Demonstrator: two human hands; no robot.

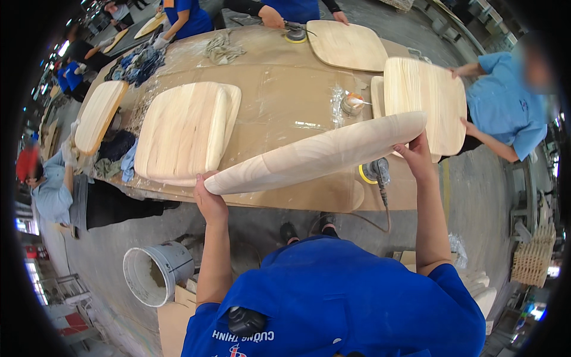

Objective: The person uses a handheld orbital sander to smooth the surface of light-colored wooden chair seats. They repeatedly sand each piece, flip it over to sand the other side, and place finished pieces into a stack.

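Both my hands hold a pale wooden seat panel (321, 153) up over the near edge of the table, its curved edge turned toward me. My left hand (209, 199) grips its lower left end, and my right hand (416, 153) grips the higher right end with the thumb on the near side. The panel tilts upward to the right. Below its right end a yellow-padded orbital sander (375, 171) with a cord rests on the table. To the left, just beyond my left hand, lies a stack of similar wooden panels (181, 128).
Cardboard covers the table (279, 89). A jar (353, 103) and rags (223, 47) lie on it. At right a co-worker holds another panel (425, 101); one at far left handles a panel (100, 116). Across, someone sands a panel (348, 44). A white bucket (157, 271) stands on the floor.
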